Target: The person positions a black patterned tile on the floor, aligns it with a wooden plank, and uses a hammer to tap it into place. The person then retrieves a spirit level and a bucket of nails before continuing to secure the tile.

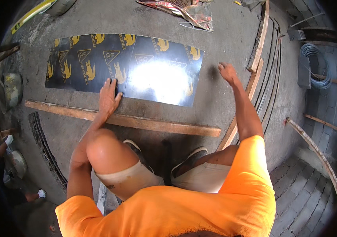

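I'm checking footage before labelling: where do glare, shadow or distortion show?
Head view: white glare covers much of the right half of the dark panel; head view: the panel's far edge bows and the corners go black; head view: a soft shadow lies on the floor left of the right hand.

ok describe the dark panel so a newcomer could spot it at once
On the grey floor, look beyond the long wooden strip in front of the shoes. The dark panel lies there, the left hand over its near edge; unlike the strip, it's broad, glossy and gold-patterned.
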Motion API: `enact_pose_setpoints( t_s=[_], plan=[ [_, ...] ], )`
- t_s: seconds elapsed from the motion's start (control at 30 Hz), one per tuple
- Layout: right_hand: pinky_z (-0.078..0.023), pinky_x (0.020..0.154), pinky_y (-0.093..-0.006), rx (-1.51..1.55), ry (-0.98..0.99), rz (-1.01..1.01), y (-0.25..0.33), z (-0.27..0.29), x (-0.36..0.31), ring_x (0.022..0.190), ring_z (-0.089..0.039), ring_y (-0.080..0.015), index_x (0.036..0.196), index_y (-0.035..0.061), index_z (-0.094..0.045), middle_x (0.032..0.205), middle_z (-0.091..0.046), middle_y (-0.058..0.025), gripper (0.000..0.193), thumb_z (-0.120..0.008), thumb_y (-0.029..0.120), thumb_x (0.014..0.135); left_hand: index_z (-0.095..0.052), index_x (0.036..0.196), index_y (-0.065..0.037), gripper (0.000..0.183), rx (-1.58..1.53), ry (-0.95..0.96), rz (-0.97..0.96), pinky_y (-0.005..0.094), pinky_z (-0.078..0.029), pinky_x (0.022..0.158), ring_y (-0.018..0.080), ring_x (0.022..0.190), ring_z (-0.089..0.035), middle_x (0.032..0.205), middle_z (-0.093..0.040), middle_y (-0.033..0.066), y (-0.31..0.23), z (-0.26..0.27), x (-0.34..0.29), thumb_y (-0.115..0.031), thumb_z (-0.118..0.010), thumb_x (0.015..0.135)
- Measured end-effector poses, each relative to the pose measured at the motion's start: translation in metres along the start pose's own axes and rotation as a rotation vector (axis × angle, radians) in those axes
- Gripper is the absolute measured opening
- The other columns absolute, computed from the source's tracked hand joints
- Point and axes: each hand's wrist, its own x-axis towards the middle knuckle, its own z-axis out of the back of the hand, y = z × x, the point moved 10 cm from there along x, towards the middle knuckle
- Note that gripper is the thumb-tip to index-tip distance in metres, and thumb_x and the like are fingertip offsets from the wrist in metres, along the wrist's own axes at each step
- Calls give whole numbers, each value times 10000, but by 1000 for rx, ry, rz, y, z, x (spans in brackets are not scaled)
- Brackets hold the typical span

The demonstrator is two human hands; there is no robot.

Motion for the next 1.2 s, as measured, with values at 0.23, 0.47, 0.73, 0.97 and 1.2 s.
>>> enact_pose_setpoints(
  t_s=[0.23, 0.47, 0.73, 0.97, 1.2],
  plan=[
    [-496, 1005, -481, 131, -307, -15, 39, -56, 95, 1184, -624, -440, 1243, 1, -674, 1230, -658, -298, 406, -525, 244, 954, -342, 1549, -8, 755, 38, 343, 62, 485, -289, 1211, 490, 1468, -299, 1585, -261, 349, 9, -42, -1, -327, -664, 945],
    [-418, 464, -362, 361, -79, -265, -6, -90, 123, 558, -560, -193, 788, 48, -633, 658, -574, -57, 254, -620, 232, 962, -275, 1566, 2, 826, 94, 364, 13, 483, -298, 1211, 499, 1477, -278, 1576, -248, 376, 10, -44, -5, -289, -684, 910],
    [-489, 552, -398, 694, -116, -466, -30, -108, 129, 641, -585, -234, 831, 44, -619, 741, -596, -84, 189, -648, 199, 934, -269, 1582, -31, 815, 58, 440, 78, 477, -313, 1206, 480, 1495, -246, 1624, -168, 329, 4, -34, -6, -311, -671, 930],
    [-479, 772, -558, 111, -719, 6, 57, -45, 68, 855, -637, -470, 886, -57, -639, 900, -646, -322, 456, -593, 388, 972, -210, 1597, -15, 829, 103, 459, 66, 450, -291, 1227, 466, 1504, -240, 1619, -173, 342, 3, -40, -10, -338, -629, 960],
    [-465, 1026, -520, 49, -410, -256, 67, -96, 4, 1164, -584, -493, 1357, -77, -520, 1280, -611, -315, 631, -658, 380, 944, -233, 1603, -45, 823, 115, 487, 86, 470, -298, 1217, 455, 1514, -226, 1637, -146, 321, 11, -47, -10, -391, -610, 958]
  ],
)
